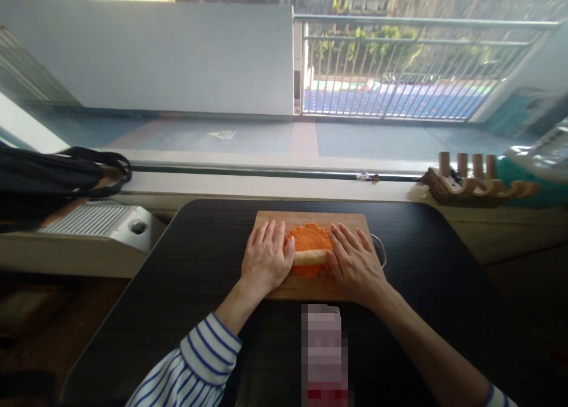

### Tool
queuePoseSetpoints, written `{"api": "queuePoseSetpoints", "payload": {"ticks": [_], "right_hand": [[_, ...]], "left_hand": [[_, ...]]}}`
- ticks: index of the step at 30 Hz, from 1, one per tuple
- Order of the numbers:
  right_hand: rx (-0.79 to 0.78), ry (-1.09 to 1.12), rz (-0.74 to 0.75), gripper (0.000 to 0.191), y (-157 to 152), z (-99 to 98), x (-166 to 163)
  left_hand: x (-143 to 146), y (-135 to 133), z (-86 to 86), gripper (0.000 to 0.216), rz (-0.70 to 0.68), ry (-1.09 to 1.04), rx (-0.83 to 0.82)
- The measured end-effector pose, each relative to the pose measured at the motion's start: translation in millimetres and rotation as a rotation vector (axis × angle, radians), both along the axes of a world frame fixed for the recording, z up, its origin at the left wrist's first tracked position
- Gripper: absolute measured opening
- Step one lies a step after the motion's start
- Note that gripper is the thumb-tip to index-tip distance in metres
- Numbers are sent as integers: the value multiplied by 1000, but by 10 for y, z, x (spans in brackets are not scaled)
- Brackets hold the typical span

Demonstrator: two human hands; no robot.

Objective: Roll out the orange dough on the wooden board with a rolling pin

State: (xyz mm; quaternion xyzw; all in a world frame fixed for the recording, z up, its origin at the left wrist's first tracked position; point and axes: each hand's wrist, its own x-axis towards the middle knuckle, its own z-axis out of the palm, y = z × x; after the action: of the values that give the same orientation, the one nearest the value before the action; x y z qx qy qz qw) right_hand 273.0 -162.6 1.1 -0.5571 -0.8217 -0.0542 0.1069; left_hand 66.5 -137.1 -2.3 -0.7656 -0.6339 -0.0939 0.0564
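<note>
A flattened sheet of orange dough (307, 239) lies on a wooden cutting board (293, 288). Across the dough runs a pale wooden rolling pin (312, 257), its two ends hidden under my hands. My left hand (267, 256) rests palm down over the pin's left end, fingers stretched forward and thumb along the dough's left edge. Over the right end lies my right hand (355, 256), also flat, with its fingers extended and slightly apart. Both palms press on the pin without fingers wrapped round it.
The board sits on a black table (199, 277) with a metal handle (380, 250) at the board's right. A blurred-out pinkish packet (326, 348) lies in front. Behind are a window sill (266, 188), a wooden rack (470, 185), a black bag (48, 179) and a white appliance (102, 223).
</note>
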Motion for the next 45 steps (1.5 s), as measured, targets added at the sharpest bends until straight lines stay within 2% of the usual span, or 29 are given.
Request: {"api": "queuePoseSetpoints", "payload": {"ticks": [22,36,40,45], "right_hand": [[-95,-5,-17,51,305,82,-20],[-177,6,-66,50,706,80,-74],[-145,4,-71,49,664,81,-80],[-66,-4,-73,49,444,71,-79]], "left_hand": [[4,216,85,57,25,-45,-97],[-3,585,87,58,31,-53,-81],[-3,563,94,59,24,-52,-141],[5,376,118,61,14,-44,-202]]}}
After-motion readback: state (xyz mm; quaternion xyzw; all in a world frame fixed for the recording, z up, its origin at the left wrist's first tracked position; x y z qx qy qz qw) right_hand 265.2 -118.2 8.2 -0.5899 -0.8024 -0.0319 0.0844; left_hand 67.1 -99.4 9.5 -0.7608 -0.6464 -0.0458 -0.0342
